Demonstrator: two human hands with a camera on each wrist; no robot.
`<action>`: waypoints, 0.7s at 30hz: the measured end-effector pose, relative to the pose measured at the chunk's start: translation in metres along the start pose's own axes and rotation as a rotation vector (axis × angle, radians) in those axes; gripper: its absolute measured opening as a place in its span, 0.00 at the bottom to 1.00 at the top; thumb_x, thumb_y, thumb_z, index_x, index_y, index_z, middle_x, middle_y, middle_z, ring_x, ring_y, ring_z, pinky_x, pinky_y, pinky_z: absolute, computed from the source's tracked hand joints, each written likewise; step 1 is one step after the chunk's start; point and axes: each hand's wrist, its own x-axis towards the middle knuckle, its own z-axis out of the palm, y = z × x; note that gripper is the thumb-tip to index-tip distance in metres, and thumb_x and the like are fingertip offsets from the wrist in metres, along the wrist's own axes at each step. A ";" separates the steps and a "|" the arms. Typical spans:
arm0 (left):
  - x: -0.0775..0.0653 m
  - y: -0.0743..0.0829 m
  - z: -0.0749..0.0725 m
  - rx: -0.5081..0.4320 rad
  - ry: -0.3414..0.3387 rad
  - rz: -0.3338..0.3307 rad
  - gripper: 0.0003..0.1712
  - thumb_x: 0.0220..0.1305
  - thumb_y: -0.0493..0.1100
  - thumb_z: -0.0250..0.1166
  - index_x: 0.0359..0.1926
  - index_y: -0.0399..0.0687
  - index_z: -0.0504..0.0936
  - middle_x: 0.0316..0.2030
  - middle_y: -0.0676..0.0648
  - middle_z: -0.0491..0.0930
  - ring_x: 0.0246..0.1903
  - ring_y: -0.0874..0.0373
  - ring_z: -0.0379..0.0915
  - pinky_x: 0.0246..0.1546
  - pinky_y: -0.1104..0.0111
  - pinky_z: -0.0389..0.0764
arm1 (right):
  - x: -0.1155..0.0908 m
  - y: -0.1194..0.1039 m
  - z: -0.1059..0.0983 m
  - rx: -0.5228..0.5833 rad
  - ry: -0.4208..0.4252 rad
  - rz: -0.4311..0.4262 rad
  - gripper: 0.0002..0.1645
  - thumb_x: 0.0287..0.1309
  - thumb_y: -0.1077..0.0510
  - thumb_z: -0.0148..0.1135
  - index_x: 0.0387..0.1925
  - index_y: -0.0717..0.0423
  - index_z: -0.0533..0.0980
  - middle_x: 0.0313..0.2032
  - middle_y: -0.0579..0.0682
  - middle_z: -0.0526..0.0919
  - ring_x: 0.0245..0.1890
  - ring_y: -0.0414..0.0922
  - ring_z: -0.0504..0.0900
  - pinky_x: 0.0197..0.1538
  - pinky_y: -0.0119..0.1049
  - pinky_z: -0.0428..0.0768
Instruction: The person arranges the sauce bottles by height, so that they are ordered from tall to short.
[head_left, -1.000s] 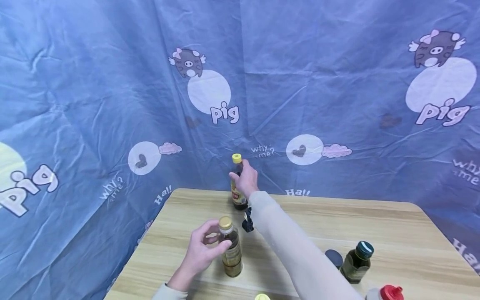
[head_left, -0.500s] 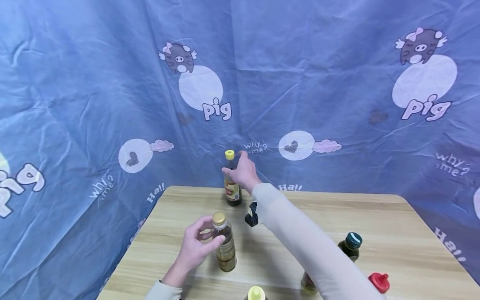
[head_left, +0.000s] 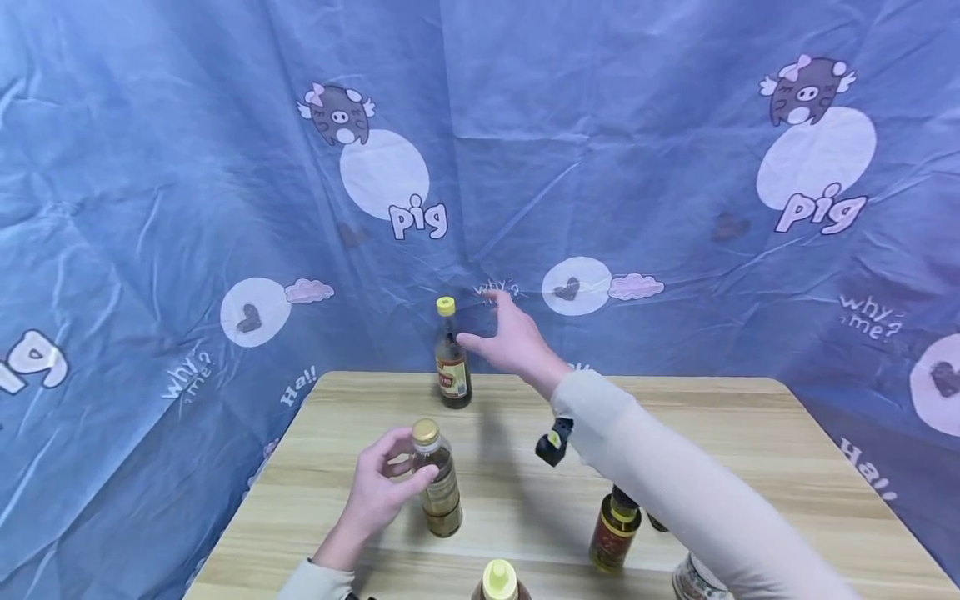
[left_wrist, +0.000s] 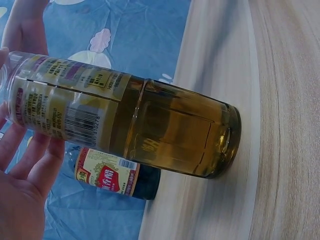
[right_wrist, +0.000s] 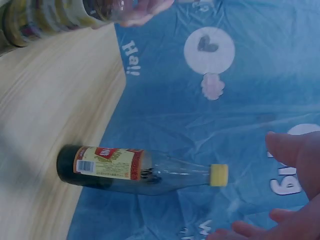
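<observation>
My left hand (head_left: 378, 483) grips a clear bottle of amber liquid with a gold cap (head_left: 442, 496), thumb on one side of its upper part and fingers on the other. In the left wrist view this bottle (left_wrist: 175, 127) stands with its base at the wooden tabletop. Farther back, by the table's rear edge, a dark vinegar bottle with a yellow cap (head_left: 453, 375) stands upright. My right hand (head_left: 513, 337) is just right of it, fingers spread and holding nothing. The right wrist view has a gap between the vinegar bottle (right_wrist: 115, 165) and the right hand (right_wrist: 295, 195).
A squeeze bottle with a yellow nozzle (head_left: 500, 581) is at the front edge of view. Right of it stand a small red-labelled bottle (head_left: 615, 533) and a jar (head_left: 697, 579), partly behind the right sleeve (head_left: 675, 467). A blue printed cloth (head_left: 525, 167) hangs behind the table (head_left: 675, 400).
My right hand has come off the vinegar bottle and drawn away to the right, fingers spreading. The vinegar bottle stays upright at the back. My left hand keeps its grip on the gold-capped bottle.
</observation>
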 end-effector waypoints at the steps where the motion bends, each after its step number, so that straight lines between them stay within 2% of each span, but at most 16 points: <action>1: 0.000 0.000 0.001 -0.003 0.001 -0.001 0.23 0.54 0.26 0.76 0.52 0.35 0.83 0.42 0.55 0.89 0.43 0.65 0.85 0.46 0.66 0.89 | -0.005 0.001 -0.005 0.003 -0.004 -0.012 0.55 0.63 0.41 0.74 0.81 0.49 0.54 0.74 0.59 0.70 0.74 0.58 0.69 0.73 0.57 0.72; 9: -0.003 0.001 0.003 -0.013 0.012 -0.015 0.23 0.54 0.25 0.75 0.52 0.34 0.82 0.41 0.57 0.89 0.43 0.65 0.85 0.47 0.67 0.89 | -0.043 0.010 -0.038 0.030 -0.041 -0.134 0.50 0.63 0.40 0.73 0.79 0.43 0.59 0.72 0.56 0.73 0.74 0.55 0.71 0.73 0.57 0.73; 15: -0.004 0.001 0.003 -0.008 0.012 -0.018 0.23 0.54 0.25 0.75 0.52 0.34 0.82 0.42 0.57 0.89 0.44 0.65 0.85 0.47 0.67 0.89 | -0.070 0.020 -0.053 0.055 -0.025 -0.228 0.45 0.63 0.44 0.74 0.76 0.45 0.64 0.68 0.55 0.78 0.70 0.55 0.75 0.70 0.54 0.77; 21: -0.005 0.002 0.004 -0.004 0.010 -0.015 0.23 0.55 0.25 0.75 0.53 0.34 0.82 0.42 0.56 0.89 0.44 0.64 0.85 0.48 0.67 0.89 | -0.098 0.026 -0.063 0.112 -0.031 -0.293 0.40 0.65 0.47 0.74 0.73 0.47 0.67 0.67 0.56 0.79 0.69 0.56 0.77 0.71 0.57 0.76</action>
